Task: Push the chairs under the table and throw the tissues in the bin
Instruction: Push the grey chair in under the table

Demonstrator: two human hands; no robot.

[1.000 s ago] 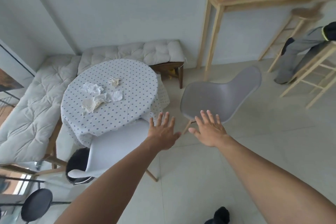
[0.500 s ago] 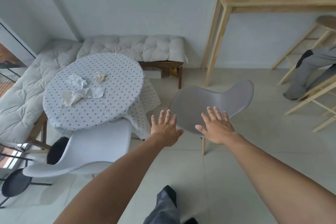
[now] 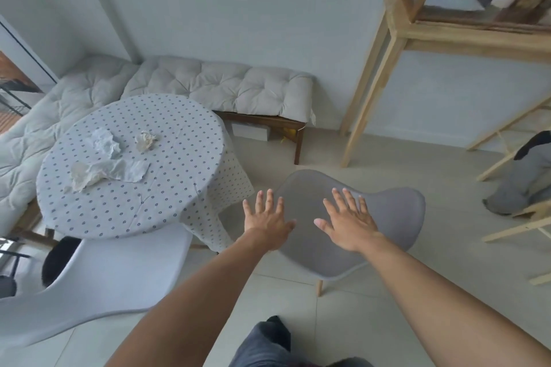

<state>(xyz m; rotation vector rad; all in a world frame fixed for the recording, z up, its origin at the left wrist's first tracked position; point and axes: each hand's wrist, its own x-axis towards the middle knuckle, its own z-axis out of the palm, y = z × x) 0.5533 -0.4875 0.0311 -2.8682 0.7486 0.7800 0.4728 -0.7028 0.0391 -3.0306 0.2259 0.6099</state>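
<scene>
Above the grey chair (image 3: 384, 235), left hand (image 3: 267, 225) and right hand (image 3: 348, 225) outstretched, palms down, fingers spread.

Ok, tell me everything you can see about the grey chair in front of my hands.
The grey chair is a smooth moulded shell, plastic by its look, with a curved back. One light wooden leg shows beneath it. It stands upright on the tiled floor, right of the round table, pulled out from it. The left hand and right hand spread open over it; contact cannot be told.

Both arms reach forward, left hand (image 3: 267, 222) and right hand (image 3: 350, 222) flat, fingers spread.
</scene>
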